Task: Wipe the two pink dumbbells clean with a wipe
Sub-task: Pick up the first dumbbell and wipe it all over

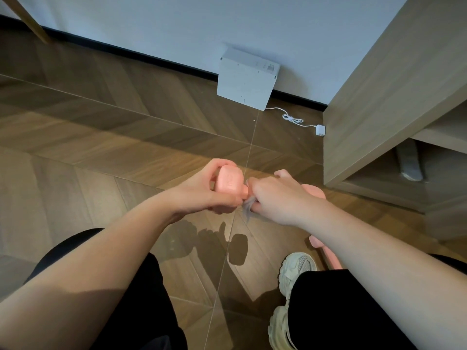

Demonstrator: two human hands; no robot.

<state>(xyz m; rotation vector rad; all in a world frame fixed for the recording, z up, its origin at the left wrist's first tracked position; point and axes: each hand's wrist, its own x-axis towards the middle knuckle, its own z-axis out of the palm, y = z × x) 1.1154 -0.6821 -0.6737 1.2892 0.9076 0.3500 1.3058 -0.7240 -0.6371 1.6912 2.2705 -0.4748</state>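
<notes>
Nearest the camera, black trousers and two bare forearms are seen above the floor. One pink dumbbell is held in the air between the hands, lying left to right. Its left head is gripped by the left hand, with the fingers curled round it. The handle is enclosed by the right hand, which is closed on a thin wipe; a tail of the wipe hangs below the fist. The right head seems to show beyond that hand, but it is mostly hidden.

A second dumbbell lies on the floor, near and right. It is partly covered by the right forearm and sits just beside a pale shoe. Farther off, a white box is propped at the wall, with a cable trailing right toward a wooden cabinet.

The handle of the held dumbbell is judged to be the part being wiped. Next, the wipe would need to be worked out over both heads, and the second dumbbell then taken up.
</notes>
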